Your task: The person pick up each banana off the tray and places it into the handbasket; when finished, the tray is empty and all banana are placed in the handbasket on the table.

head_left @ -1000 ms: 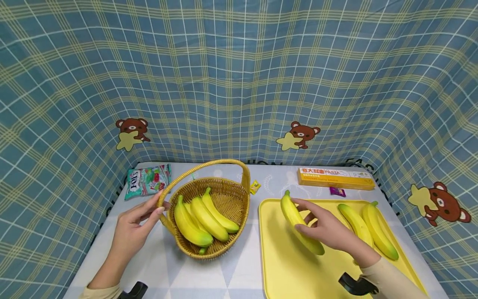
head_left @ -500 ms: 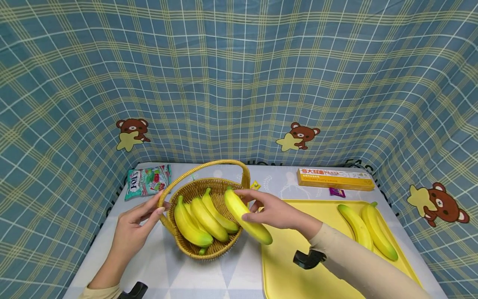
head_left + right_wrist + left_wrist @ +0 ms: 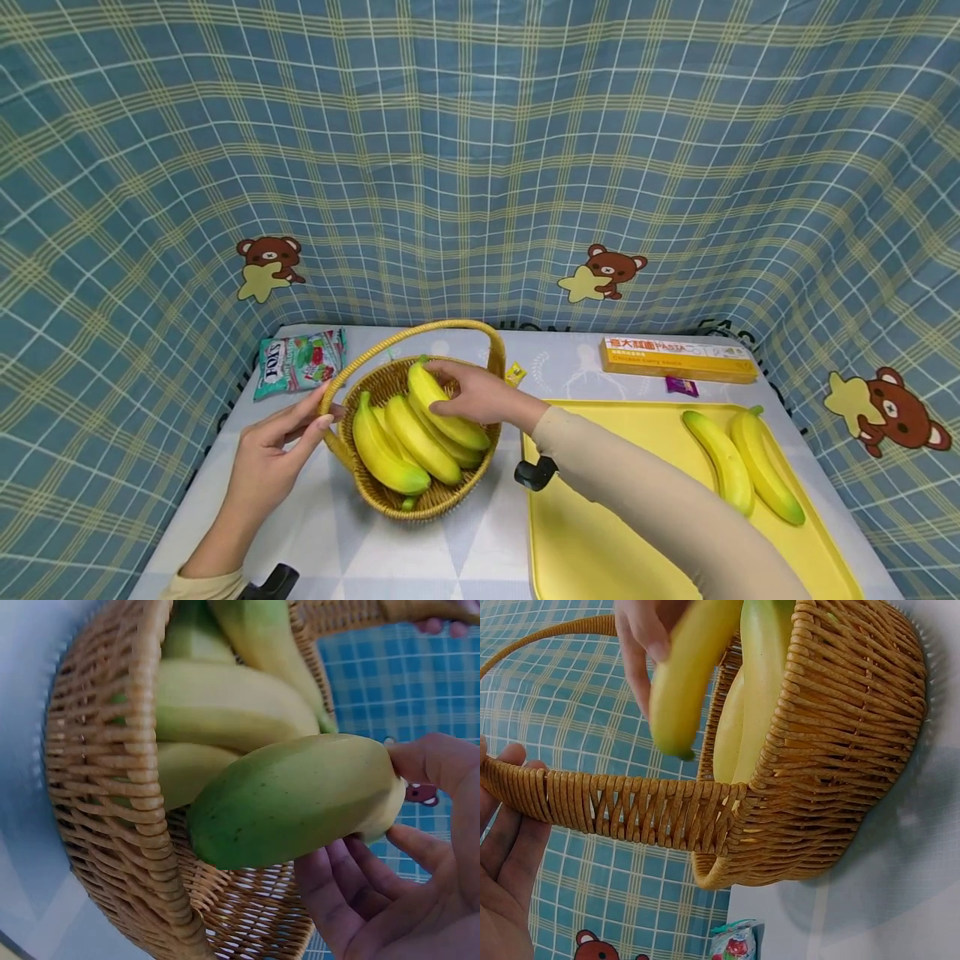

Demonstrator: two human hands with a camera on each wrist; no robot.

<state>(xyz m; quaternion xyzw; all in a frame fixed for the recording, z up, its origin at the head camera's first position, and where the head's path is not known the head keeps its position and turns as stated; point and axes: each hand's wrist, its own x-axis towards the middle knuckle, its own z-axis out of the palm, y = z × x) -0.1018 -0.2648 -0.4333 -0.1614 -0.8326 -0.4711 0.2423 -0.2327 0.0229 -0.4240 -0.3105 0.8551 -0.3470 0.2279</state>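
Observation:
A wicker basket [image 3: 408, 510] with a tall arched handle [image 3: 420, 327] stands left of centre on the table, several bananas [image 3: 386, 450] lying inside. My left hand [image 3: 266, 458] grips the left side of that handle between thumb and fingers. Over the right part of the basket, my right hand [image 3: 480, 393] holds one more banana [image 3: 450, 412] by its middle. In the right wrist view this held banana [image 3: 277, 802] is above the basket's inside, close to the others; whether it touches them I cannot tell. Two bananas [image 3: 720, 462] lie on the yellow tray [image 3: 592, 525] to the right.
At the back left lies a teal candy bag [image 3: 300, 362]. An orange pasta box [image 3: 678, 360] sits behind the tray, with a small purple packet [image 3: 681, 386] before it. A small yellow packet [image 3: 514, 373] lies right of the basket. Plaid cloth [image 3: 480, 167] surrounds the table.
My right hand has carried the banana left from over the tray to over the basket. My left hand stays on the handle, and the basket has not moved.

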